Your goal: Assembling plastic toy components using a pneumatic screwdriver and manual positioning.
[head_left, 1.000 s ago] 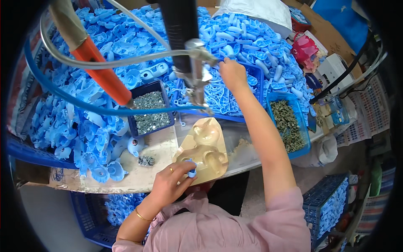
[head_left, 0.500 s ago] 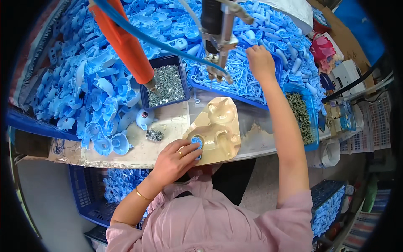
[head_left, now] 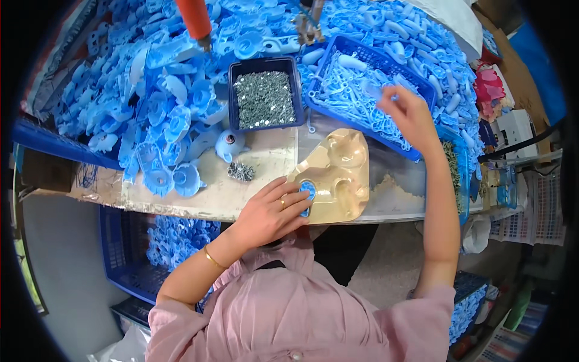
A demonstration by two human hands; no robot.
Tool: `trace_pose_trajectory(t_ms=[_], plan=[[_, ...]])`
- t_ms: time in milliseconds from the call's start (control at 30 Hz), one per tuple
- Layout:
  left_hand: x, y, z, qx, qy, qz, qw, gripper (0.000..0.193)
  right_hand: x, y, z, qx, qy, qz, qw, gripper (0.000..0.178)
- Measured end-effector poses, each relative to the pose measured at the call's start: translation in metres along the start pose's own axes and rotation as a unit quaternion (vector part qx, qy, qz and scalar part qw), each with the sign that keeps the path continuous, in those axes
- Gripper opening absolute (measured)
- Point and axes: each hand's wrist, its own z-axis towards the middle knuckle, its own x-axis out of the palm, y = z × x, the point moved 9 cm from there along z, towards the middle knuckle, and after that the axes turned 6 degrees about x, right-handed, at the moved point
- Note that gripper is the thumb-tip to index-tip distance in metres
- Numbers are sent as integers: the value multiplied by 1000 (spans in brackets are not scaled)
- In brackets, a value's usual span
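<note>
My left hand [head_left: 272, 208] lies with its fingers extended over the left edge of a tan moulded fixture [head_left: 335, 202]. Under the fingertips, a small blue plastic part [head_left: 307, 190] sits in a hollow of the fixture. The fixture's other rounded hollows look bare. My right hand [head_left: 410, 114] is raised above a blue basket [head_left: 416, 152] of thin light-blue plastic pieces [head_left: 344, 84]. Its thumb and fingers are pinched together, with a motion-smeared light-blue piece [head_left: 374, 92] at the tips; its exact shape cannot be made out.
A dark blue bin of small metal screws [head_left: 265, 99] stands left of the basket. Heaped blue plastic shells [head_left: 175, 114] cover the table's left and back. An orange electric screwdriver [head_left: 194, 18] and a metal tool head [head_left: 309, 27] hang above. Another screw bin [head_left: 452, 163] is behind my right forearm.
My right hand has lifted back from the basket toward me, a blurred piece at its fingertips. My left hand stays at the fixture. The whole view has shifted, moving the scene rightward and upward.
</note>
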Motion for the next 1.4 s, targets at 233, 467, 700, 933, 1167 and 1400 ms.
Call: trace_pose_trajectory(t_ms=[233,467,700,933,1167,1400], plan=[[12,5,4,2,8,-31,999,33,82,32,-91,-134,299,-52,943,16],[-13,-3,-12,23,-38,15,999,40,108,41,-105,-250,314,-106,910,33],[-156,100,-56,-171,-318,209,909,32,83,48,-99,-143,228,-42,962,26],[-243,207,-58,-327,-317,273,847,45,108,40,-105,-84,250,13,965,22],[-296,241,-90,-331,-475,198,791,35,115,25,-115,-26,246,25,969,20],[-308,241,-131,-287,-669,-236,643,16,107,38,-114,-51,190,46,979,21]])
